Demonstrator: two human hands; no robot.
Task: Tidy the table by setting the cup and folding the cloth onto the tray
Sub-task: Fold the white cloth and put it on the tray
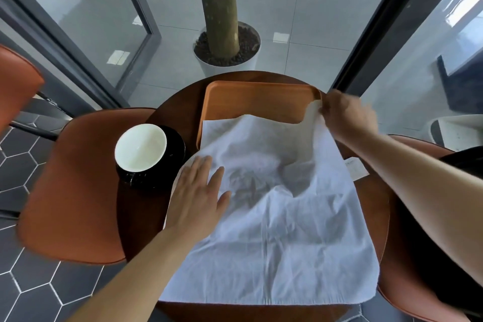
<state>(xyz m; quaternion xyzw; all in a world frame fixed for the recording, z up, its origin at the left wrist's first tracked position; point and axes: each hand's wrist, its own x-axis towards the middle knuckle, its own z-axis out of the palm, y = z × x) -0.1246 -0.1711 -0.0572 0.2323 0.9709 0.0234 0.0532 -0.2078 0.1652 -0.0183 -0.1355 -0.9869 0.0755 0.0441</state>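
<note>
Now right hand (346, 115) pinches cloth (274, 217), left hand (198, 193) flat.

Potted tree trunk (218, 8) behind round table (136, 217) — orange chairs (70, 191) l & r — hex-tile floor (26, 282).

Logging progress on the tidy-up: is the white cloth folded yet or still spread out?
Spread, not folded. The cloth lies in one layer across the table and tray; the right hand lifts one corner.

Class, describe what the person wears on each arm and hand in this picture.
Both forearms are bare, with no sleeve showing. The left hand and right hand carry no glove, ring, watch or bracelet that can be seen. The right hand is blurred.
</note>
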